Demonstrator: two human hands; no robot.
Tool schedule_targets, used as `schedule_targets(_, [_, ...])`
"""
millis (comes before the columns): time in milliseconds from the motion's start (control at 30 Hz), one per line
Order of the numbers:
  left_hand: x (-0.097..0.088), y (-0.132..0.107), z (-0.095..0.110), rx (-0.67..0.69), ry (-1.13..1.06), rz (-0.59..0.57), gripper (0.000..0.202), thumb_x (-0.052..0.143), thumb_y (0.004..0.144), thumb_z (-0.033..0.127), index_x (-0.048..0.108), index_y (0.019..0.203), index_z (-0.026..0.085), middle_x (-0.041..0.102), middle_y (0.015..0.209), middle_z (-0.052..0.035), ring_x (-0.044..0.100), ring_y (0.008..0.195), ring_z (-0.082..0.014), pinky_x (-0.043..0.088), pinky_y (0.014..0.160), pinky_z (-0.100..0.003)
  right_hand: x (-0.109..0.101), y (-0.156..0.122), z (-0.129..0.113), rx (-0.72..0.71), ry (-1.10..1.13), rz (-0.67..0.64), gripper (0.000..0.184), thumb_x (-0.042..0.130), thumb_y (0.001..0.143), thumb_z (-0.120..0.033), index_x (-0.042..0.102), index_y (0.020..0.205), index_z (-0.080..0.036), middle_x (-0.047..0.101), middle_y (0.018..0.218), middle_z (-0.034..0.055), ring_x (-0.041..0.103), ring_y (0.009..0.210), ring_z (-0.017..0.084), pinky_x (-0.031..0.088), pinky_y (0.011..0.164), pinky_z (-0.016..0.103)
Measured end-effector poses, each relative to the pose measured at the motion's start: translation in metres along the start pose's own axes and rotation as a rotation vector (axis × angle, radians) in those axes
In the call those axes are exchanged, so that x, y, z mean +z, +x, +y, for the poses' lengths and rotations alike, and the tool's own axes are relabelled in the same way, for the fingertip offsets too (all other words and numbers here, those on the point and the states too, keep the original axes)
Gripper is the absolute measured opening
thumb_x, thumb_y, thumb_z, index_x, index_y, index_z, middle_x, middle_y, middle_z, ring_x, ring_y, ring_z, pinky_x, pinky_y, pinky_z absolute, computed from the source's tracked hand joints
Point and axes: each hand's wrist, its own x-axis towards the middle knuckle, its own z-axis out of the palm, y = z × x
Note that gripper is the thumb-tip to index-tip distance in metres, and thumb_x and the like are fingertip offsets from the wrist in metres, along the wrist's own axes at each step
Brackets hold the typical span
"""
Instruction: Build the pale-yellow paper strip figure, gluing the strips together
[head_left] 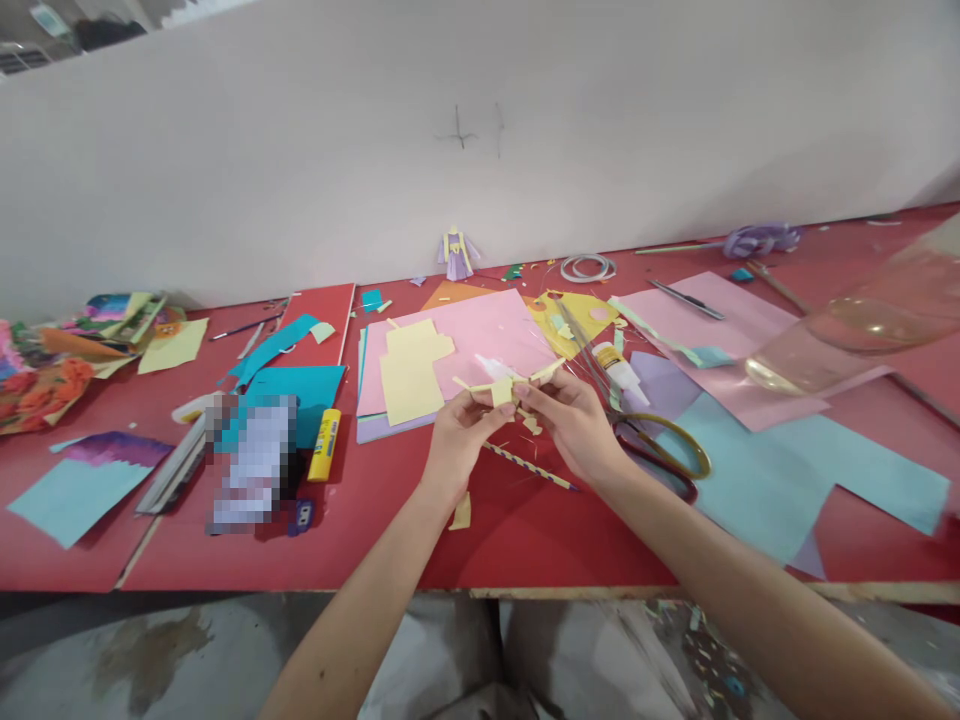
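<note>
My left hand (pixel 459 432) and my right hand (pixel 571 420) meet above the red table (pixel 390 520), both pinched on a small pale yellow paper piece (pixel 504 388) with thin strips sticking out sideways. A striped pencil (pixel 529 466) lies on the table just under my hands. Behind them lies a pink sheet (pixel 480 335) with a yellow cut-out (pixel 411 372) on it. A small glue bottle (pixel 621 372) and scissors with yellow-green handles (pixel 667 440) rest to the right of my right hand.
A yellow glue stick (pixel 325 444) and teal paper (pixel 289 385) lie left of centre. Light blue sheets (pixel 810 470) and pink paper (pixel 720 340) cover the right. A purple paper doll (pixel 457 254) stands by the white wall. A clear glass object (pixel 862 320) sits at right.
</note>
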Motion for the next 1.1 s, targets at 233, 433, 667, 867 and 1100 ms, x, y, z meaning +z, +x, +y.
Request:
schedule_targets(233, [-0.0004, -0.0024, 0.0028, 0.012, -0.044, -0.028, 0.018, 0.072, 0.077, 0.03, 0.06, 0.072, 0.017, 0.065, 0.081, -0.0001, 0.059, 0.081, -0.013, 0.044, 0.083, -0.027, 0.0017, -0.0002, -0.0038, -0.014, 0.027, 0.012, 0.021, 0.077, 0.072, -0.036, 0.064, 0.073, -0.019, 0.06, 0.069, -0.0021, 0.052, 0.062, 0.009, 0.042, 0.056, 0.023])
schedule_targets(433, [0.0008, -0.0036, 0.0041, 0.021, -0.171, -0.048, 0.019, 0.071, 0.077, 0.026, 0.057, 0.068, 0.017, 0.065, 0.089, -0.0003, 0.06, 0.088, -0.015, 0.044, 0.087, -0.029, 0.002, 0.0004, -0.0032, -0.032, 0.009, 0.03, 0.021, 0.077, 0.071, -0.035, 0.065, 0.072, -0.019, 0.06, 0.069, -0.0015, 0.052, 0.062, 0.01, 0.043, 0.057, 0.023])
schedule_targets(667, [0.0047, -0.0038, 0.0063, 0.074, -0.249, -0.071, 0.02, 0.074, 0.073, 0.025, 0.059, 0.063, 0.017, 0.063, 0.116, -0.0026, 0.06, 0.107, -0.0219, 0.045, 0.095, -0.034, 0.0036, -0.0005, -0.0039, 0.02, 0.02, 0.015, 0.023, 0.078, 0.069, -0.037, 0.066, 0.075, -0.019, 0.062, 0.071, -0.0001, 0.056, 0.065, 0.012, 0.045, 0.06, 0.025])
schedule_targets(867, [0.0036, -0.0051, 0.0014, 0.086, -0.185, -0.069, 0.019, 0.073, 0.076, 0.026, 0.06, 0.066, 0.017, 0.065, 0.11, -0.002, 0.06, 0.101, -0.0184, 0.044, 0.093, -0.032, 0.0045, -0.0009, -0.0052, 0.056, 0.106, 0.004, 0.022, 0.08, 0.067, -0.034, 0.066, 0.073, -0.019, 0.062, 0.071, -0.0012, 0.054, 0.063, 0.01, 0.044, 0.059, 0.023])
schedule_targets(1100, [0.0032, -0.0054, -0.0015, 0.106, 0.038, -0.031, 0.02, 0.074, 0.076, 0.033, 0.063, 0.069, 0.018, 0.066, 0.093, -0.0026, 0.06, 0.091, -0.0165, 0.045, 0.084, -0.028, 0.0046, -0.0014, -0.0047, 0.063, 0.114, -0.008, 0.023, 0.08, 0.066, -0.036, 0.065, 0.074, -0.021, 0.064, 0.075, -0.0005, 0.058, 0.068, 0.012, 0.049, 0.066, 0.025])
